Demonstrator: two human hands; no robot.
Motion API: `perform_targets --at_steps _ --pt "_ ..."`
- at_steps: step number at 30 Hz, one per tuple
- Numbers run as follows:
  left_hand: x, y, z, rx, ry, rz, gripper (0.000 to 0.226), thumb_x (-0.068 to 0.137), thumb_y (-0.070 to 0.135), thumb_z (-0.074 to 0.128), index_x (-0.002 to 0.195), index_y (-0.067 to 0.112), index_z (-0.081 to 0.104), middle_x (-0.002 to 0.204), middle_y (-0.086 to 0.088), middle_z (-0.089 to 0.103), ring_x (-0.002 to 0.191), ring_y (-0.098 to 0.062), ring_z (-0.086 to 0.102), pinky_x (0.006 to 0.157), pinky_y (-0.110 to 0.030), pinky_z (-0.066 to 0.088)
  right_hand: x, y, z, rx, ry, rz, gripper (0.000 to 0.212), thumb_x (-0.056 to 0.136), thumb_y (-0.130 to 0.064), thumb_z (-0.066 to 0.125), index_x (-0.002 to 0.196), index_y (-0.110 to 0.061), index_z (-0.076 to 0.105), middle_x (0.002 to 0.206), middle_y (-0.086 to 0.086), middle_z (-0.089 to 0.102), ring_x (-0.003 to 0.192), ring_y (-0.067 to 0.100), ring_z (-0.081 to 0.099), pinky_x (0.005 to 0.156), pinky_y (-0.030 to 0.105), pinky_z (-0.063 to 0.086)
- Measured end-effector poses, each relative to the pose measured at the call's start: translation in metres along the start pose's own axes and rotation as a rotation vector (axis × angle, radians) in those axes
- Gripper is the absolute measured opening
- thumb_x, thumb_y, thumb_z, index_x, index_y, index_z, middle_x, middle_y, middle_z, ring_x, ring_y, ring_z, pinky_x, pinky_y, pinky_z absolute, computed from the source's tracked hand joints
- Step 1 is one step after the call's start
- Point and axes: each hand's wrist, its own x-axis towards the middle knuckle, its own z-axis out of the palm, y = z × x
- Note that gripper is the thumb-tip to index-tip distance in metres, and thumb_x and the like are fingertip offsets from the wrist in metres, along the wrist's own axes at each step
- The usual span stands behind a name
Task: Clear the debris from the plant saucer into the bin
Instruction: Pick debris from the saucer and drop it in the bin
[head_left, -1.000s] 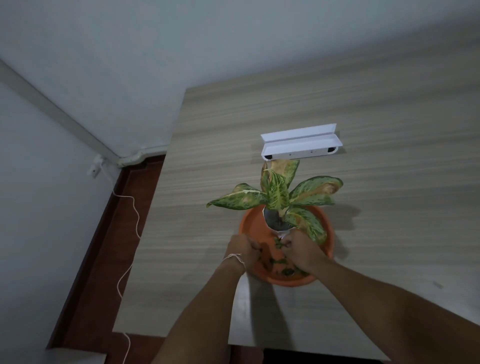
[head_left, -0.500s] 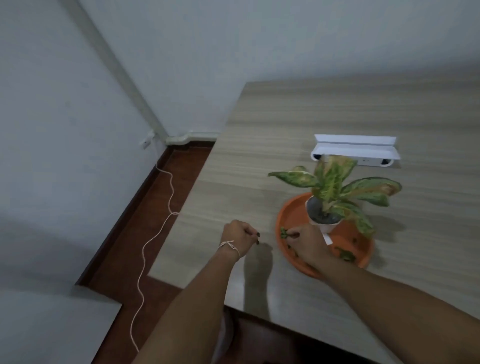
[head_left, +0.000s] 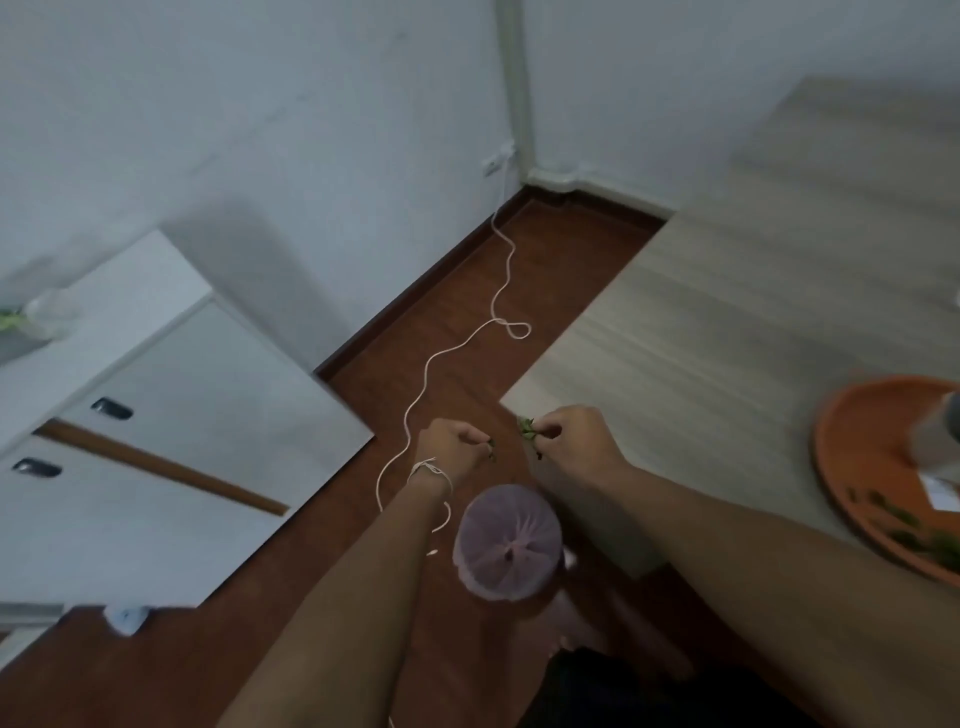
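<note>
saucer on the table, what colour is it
Orange, seen at the right edge of the head view: saucer.

The orange plant saucer (head_left: 852, 467) sits on the tabletop at the right edge of view, green leaf scraps (head_left: 906, 525) lying along its near side. More green debris (head_left: 527, 428) is pinched above the floor. The bin (head_left: 508, 548), lined with a pale purple bag, stands on the floor beside the tabletop corner.

Dim, seemingly motion-blurred (edges warped)
</note>
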Motion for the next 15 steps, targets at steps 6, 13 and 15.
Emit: perform_targets --at_steps 6,13,15 --pt "-0.007 -0.063 -0.022 -0.121 0.051 -0.157 0.011 0.065 0.013 0.078 0.064 0.023 0.075 0.061 0.001 0.072 0.066 -0.019 0.072 0.071 -0.034 0.062 0.012 -0.031 0.061 -0.128 -0.186 -0.068 0.015 0.078 -0.013 0.071 0.09 -0.013 0.08 0.088 0.002 0.078 0.079 0.016 0.069 0.076 0.03 0.057" --pt "0.012 -0.083 -0.018 -0.234 0.065 -0.234 0.006 0.063 0.021 0.078 0.062 0.025 0.074 0.06 -0.001 0.071 0.058 -0.017 0.066 0.066 -0.033 0.061 0.036 -0.037 0.09 -0.204 -0.253 -0.004 0.009 0.082 -0.018 0.073 0.078 -0.013 0.08 0.075 0.004 0.077 0.069 0.014 0.069 0.055 0.02 0.047" --pt "0.018 -0.086 -0.017 -0.232 0.066 -0.231 0.004 0.066 0.02 0.078 0.068 0.02 0.075 0.065 -0.005 0.074 0.06 -0.017 0.068 0.068 -0.033 0.061 0.043 -0.036 0.097 -0.217 -0.279 0.008 0.011 0.082 -0.019 0.072 0.077 -0.014 0.08 0.074 0.003 0.076 0.068 0.014 0.069 0.057 0.023 0.052"
